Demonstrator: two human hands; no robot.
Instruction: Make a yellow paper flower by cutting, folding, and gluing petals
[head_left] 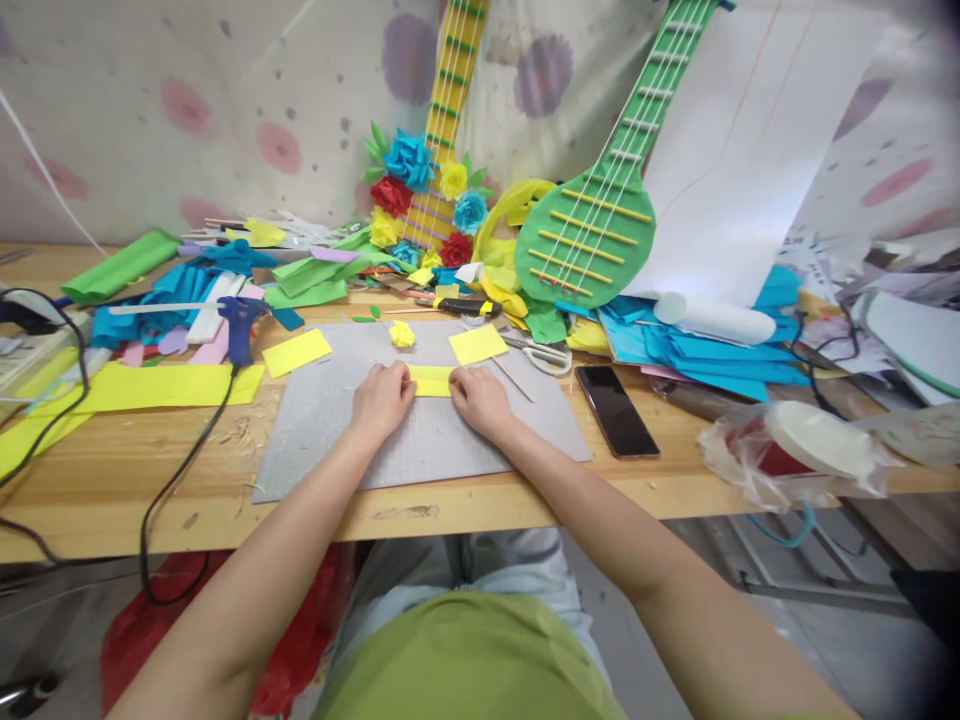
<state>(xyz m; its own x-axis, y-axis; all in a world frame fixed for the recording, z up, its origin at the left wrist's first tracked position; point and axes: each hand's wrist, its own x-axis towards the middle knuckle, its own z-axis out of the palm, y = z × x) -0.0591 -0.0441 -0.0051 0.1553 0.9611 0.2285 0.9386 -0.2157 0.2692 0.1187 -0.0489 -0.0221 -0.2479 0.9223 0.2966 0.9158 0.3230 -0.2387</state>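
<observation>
Between my hands a yellow paper strip [431, 381] lies over the grey board [330, 440]. My left hand [382, 400] is closed on the strip's left end, and my right hand [480, 400] is closed on its right end. The fingertips are partly hidden behind the knuckles. Just beyond them sits a small crumpled yellow paper flower [402, 334]. One flat yellow paper piece [478, 344] lies past my right hand, near a thin stick [513, 380] and scissors [546, 357]. Another yellow piece [296, 352] rests across the board's left edge.
A blue glue gun [241, 328] with a black cable stands at left beside long yellow paper [172, 387]. A phone [616, 411] lies right of the board. Behind are a utility knife [466, 306], a green paper lute [589, 235], a flowered yellow one [429, 215] and blue paper [690, 350].
</observation>
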